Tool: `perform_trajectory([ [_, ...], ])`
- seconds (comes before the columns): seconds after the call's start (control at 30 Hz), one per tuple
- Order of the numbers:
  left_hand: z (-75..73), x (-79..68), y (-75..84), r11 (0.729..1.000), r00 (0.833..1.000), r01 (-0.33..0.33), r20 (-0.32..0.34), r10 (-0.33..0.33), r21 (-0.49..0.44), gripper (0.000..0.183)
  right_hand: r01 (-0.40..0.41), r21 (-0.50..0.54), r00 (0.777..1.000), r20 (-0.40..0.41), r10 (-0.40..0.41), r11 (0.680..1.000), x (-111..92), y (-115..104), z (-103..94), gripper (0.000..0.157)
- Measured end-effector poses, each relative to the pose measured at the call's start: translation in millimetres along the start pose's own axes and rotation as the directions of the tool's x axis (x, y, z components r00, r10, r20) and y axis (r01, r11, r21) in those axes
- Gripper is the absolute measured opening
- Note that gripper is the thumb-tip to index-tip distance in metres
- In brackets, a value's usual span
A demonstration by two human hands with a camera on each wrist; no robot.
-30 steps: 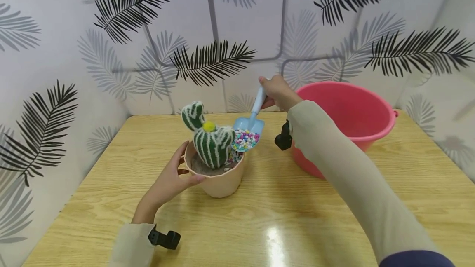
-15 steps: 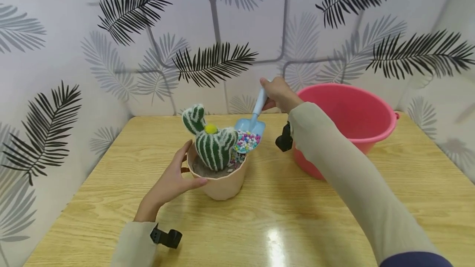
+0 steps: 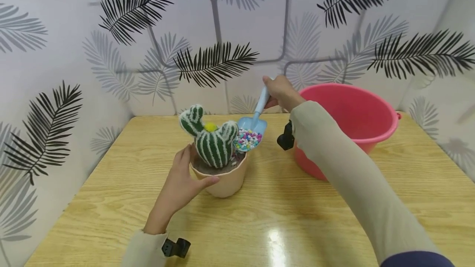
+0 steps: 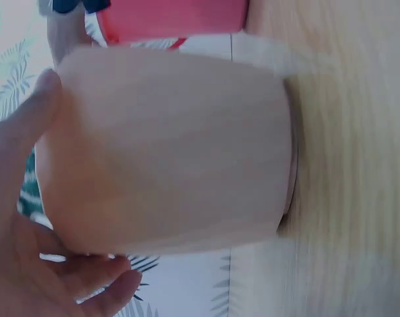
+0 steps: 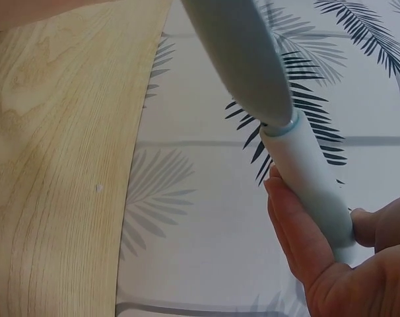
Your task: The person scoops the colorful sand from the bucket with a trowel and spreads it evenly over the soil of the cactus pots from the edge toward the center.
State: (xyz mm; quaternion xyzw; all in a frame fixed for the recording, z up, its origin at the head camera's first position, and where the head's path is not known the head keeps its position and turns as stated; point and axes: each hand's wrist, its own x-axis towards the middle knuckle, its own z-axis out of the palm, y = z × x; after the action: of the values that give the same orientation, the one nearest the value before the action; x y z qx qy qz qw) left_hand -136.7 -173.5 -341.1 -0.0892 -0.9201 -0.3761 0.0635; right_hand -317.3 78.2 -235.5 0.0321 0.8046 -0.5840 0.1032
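Note:
A knitted green-and-white cactus (image 3: 213, 149) with a yellow flower stands in a peach flowerpot (image 3: 227, 182) on the table. My left hand (image 3: 182, 186) grips the pot from the left, its thumb across the front below the rim and fingers round the far side. In the left wrist view, the thumb and fingers frame the pot's wall (image 4: 173, 152). My right hand (image 3: 281, 90) holds a light blue toy shovel (image 3: 262, 100) by its handle. Its scoop tilts down at the pot's right rim, loaded with colourful pebbles (image 3: 246, 138). More pebbles lie on the grey soil beside the cactus.
A large pink bucket (image 3: 345, 108) stands on the right, partly behind my right forearm. The wooden table (image 3: 111, 184) meets a wall (image 3: 252, 32) with a leaf pattern at the back. A small pale fleck (image 5: 99, 188) lies on the table.
My left thumb has come further right across the pot's front, and the cactus has turned a little with the pot. The loaded shovel stays almost in place at the right rim.

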Motion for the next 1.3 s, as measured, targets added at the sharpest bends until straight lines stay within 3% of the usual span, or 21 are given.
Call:
perform_trajectory([
  [0.13, 0.3, -2.0, 0.9, 1.0, 1.0, 0.01, -0.025, -0.011, -0.018, 0.104, -0.002, 0.001, 1.0, -0.007, 0.002, 1.0, 0.5, 0.6, -0.4, 0.054],
  [0.4, -10.8, 2.6, -17.2, 0.996, 0.997, -0.059, 0.054, 0.063, -0.06, 0.098, 0.006, 0.025, 1.0, -0.02, -0.006, 1.0, 2.2, 1.3, 2.5, 0.047],
  [0.53, -11.5, 4.2, -19.1, 0.997, 0.995, -0.063, 0.072, 0.066, -0.05, 0.1, 0.012, 0.04, 1.0, -0.014, -0.011, 0.999, 1.8, 1.6, 3.1, 0.048],
  [0.77, 1.4, -2.7, -0.5, 0.999, 1.0, 0.015, -0.006, -0.015, -0.042, 0.101, 0.006, 0.024, 1.0, -0.018, -0.005, 1.0, 1.4, -0.2, 1.5, 0.051],
  [0.87, 9.0, -6.8, 12.1, 0.997, 0.996, 0.067, -0.05, -0.069, -0.039, 0.102, 0.005, 0.017, 1.0, -0.025, -0.004, 1.0, 1.8, -0.8, -0.5, 0.055],
  [1.0, 12.1, -8.5, 20.3, 0.996, 0.992, 0.089, -0.084, -0.091, -0.027, 0.102, 0.004, 0.023, 1.0, -0.027, -0.003, 1.0, 1.6, -0.6, -1.6, 0.055],
  [1.13, 2.6, -4.8, 12.8, 0.995, 0.996, 0.091, -0.014, -0.092, -0.04, 0.104, -0.001, 0.033, 1.0, -0.018, 0.002, 0.999, 2.0, 0.6, -1.0, 0.052],
  [1.3, -12.9, 9.0, -6.9, 0.992, 0.993, 0.017, 0.114, -0.003, -0.121, 0.1, 0.006, 0.024, 1.0, -0.03, -0.005, 1.0, 1.7, -0.1, -1.8, 0.055],
])
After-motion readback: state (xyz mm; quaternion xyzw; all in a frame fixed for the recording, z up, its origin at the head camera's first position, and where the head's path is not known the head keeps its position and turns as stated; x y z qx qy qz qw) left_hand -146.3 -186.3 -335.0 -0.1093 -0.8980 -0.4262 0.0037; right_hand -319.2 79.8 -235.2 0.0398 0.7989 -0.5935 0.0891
